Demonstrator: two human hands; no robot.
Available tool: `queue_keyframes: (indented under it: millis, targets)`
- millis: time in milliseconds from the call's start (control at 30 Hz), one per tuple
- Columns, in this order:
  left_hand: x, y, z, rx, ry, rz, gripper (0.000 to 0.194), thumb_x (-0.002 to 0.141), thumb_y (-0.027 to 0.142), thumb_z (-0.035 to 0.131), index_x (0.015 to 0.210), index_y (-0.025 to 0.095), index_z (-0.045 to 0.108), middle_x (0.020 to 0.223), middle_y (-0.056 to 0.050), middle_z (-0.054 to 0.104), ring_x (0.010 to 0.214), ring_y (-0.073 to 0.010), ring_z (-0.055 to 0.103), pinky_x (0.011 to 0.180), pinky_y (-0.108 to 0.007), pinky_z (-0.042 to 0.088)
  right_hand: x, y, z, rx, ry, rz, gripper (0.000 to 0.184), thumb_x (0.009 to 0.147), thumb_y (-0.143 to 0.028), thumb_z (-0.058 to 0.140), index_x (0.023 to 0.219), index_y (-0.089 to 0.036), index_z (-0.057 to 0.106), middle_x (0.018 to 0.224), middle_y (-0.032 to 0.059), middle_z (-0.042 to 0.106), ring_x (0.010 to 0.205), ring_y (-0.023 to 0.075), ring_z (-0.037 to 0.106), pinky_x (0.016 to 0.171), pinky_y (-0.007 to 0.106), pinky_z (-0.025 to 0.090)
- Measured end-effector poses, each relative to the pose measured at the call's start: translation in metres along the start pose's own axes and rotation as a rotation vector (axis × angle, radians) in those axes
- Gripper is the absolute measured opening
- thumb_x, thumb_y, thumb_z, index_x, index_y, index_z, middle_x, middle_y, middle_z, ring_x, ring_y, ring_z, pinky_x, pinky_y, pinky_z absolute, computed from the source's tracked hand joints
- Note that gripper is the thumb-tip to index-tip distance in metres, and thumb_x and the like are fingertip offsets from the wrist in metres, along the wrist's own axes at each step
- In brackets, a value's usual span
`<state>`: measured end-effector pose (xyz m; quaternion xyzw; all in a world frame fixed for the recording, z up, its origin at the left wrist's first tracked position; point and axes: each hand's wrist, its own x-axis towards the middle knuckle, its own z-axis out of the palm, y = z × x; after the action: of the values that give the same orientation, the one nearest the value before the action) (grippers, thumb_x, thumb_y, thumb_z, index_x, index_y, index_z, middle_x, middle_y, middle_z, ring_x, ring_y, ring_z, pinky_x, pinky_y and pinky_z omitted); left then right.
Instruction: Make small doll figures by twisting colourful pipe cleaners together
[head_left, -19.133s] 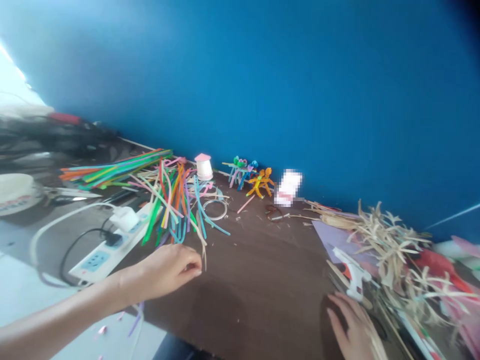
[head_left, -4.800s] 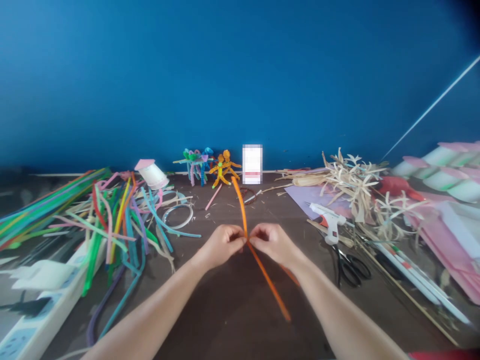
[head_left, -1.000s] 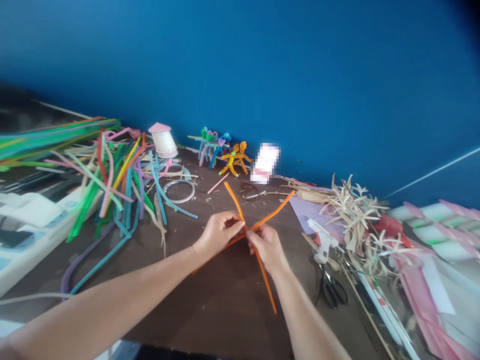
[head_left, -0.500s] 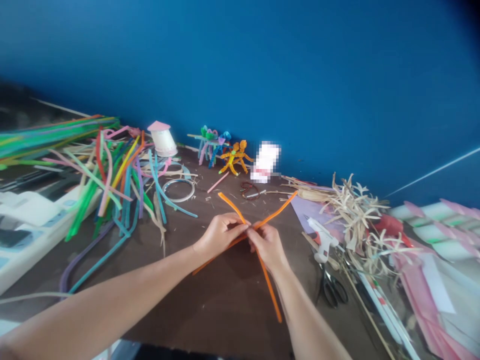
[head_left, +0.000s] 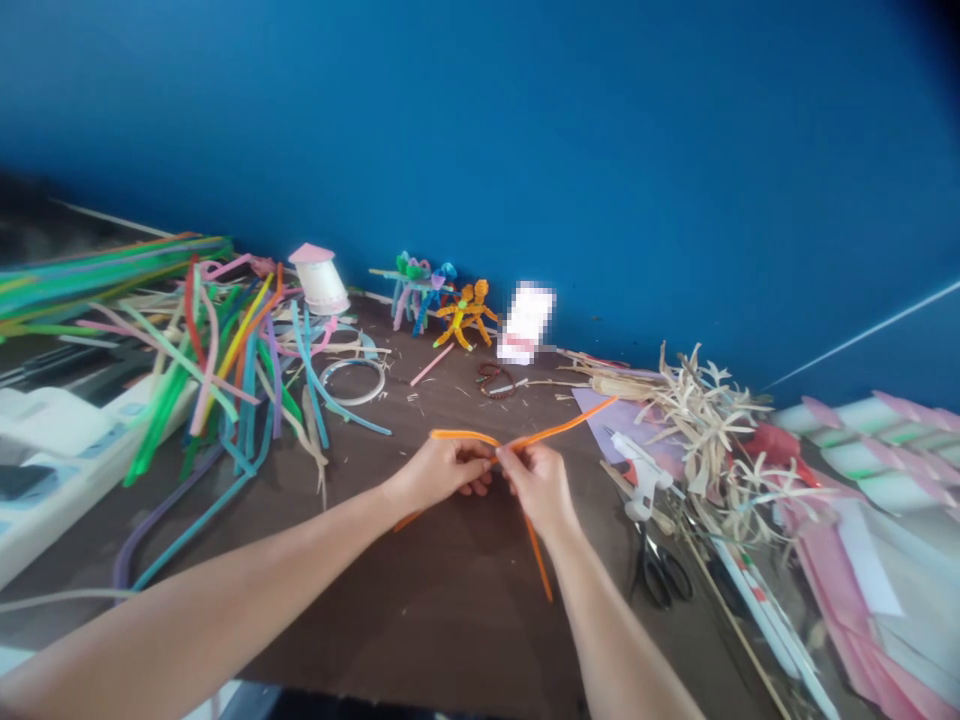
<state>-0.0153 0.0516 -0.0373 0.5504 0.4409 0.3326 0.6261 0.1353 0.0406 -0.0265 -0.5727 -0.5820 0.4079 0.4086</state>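
Pinching orange pipe cleaners (head_left: 574,420), hands (head_left: 541,487) close, upper left end (head_left: 448,434) now lower

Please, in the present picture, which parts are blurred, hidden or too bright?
Head view: the power strip looks smeared at left; the glowing upright rectangle is pixelated and unreadable; the blue wall darkens toward the upper right corner; the hot glue gun appears fairly clear.

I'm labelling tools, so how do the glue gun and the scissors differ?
The glue gun is mostly white with a red part, while the scissors have black handles. The glue gun has one solid grip; the scissors have two open loops. The glue gun lies farther from the person, the scissors' loops nearer. Both lie on the table, to the right of the right hand.
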Motion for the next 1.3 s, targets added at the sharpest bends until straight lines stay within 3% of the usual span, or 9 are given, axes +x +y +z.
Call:
queue_keyframes:
  millis: [300,400,567,700,933,1033,1167,1300]
  targets:
    - [-0.005,0.004,0.003,-0.065,0.063,-0.008,0.02,0.072,0.031,0.059,0.07,0.011,0.058,0.055,-0.002,0.062,0.048,-0.0116,0.061,0.045,-0.019,0.045,-0.006,-0.005,0.005,-0.103,0.034,-0.188,0.022,0.076,-0.033,0.054,0.063,-0.016,0.06,0.055,0.0002,0.059,0.049,0.0123,0.053,0.048,0.021,0.04]
    - [-0.005,0.006,0.003,-0.116,0.051,-0.063,0.023,0.072,0.034,0.059,0.07,0.011,0.059,0.058,-0.003,0.064,0.051,-0.0112,0.061,0.046,-0.018,0.045,-0.005,-0.002,0.004,-0.08,0.046,-0.178,0.02,0.074,-0.034,0.057,0.069,-0.016,0.063,0.058,0.0009,0.062,0.05,0.0131,0.056,0.048,0.022,0.042]
    - [-0.002,0.007,-0.002,-0.135,0.066,-0.045,0.018,0.071,0.029,0.06,0.075,0.011,0.062,0.064,-0.004,0.066,0.056,-0.0105,0.063,0.05,-0.017,0.046,-0.001,0.004,0.001,-0.056,-0.009,-0.178,0.015,0.074,-0.027,0.056,0.076,-0.015,0.064,0.063,0.0027,0.064,0.052,0.014,0.058,0.049,0.022,0.045]
    - [-0.001,0.005,-0.005,-0.133,0.015,-0.055,0.018,0.07,0.026,0.061,0.079,0.011,0.063,0.066,-0.004,0.067,0.057,-0.0105,0.063,0.051,-0.017,0.046,0.0,0.004,0.001,-0.065,0.018,-0.179,0.014,0.075,-0.025,0.054,0.077,-0.015,0.063,0.064,0.003,0.064,0.053,0.014,0.059,0.049,0.023,0.046]
    - [-0.004,0.012,-0.001,-0.13,0.091,-0.036,0.012,0.066,0.022,0.063,0.067,0.01,0.06,0.056,-0.003,0.065,0.053,-0.0129,0.062,0.05,-0.02,0.046,-0.002,0.007,0.003,-0.046,0.033,-0.186,0.013,0.077,-0.026,0.052,0.076,-0.016,0.061,0.06,0.0013,0.061,0.051,0.0135,0.058,0.05,0.023,0.048]
    - [-0.004,0.012,-0.001,-0.097,0.074,-0.057,0.016,0.066,0.025,0.063,0.073,0.011,0.062,0.061,-0.004,0.067,0.057,-0.0134,0.063,0.05,-0.019,0.046,-0.002,0.009,0.003,-0.025,0.022,-0.174,0.014,0.077,-0.027,0.053,0.078,-0.016,0.062,0.061,0.002,0.062,0.052,0.0143,0.058,0.05,0.024,0.049]
    - [-0.001,0.006,-0.003,-0.016,0.051,0.011,0.022,0.068,0.031,0.062,0.077,0.01,0.063,0.066,-0.005,0.067,0.059,-0.0127,0.063,0.053,-0.019,0.047,-0.003,0.004,0.002,-0.045,-0.028,-0.237,0.012,0.075,-0.023,0.054,0.075,-0.016,0.063,0.066,0.0031,0.065,0.059,0.0158,0.061,0.056,0.026,0.05]
    - [0.0,0.002,-0.004,0.034,0.075,0.069,0.019,0.073,0.03,0.056,0.071,0.012,0.061,0.064,-0.004,0.066,0.055,-0.0115,0.061,0.053,-0.021,0.047,-0.004,-0.001,0.0,-0.056,0.019,-0.287,0.013,0.074,-0.023,0.054,0.083,-0.017,0.063,0.072,0.0041,0.067,0.064,0.0169,0.063,0.059,0.027,0.051]
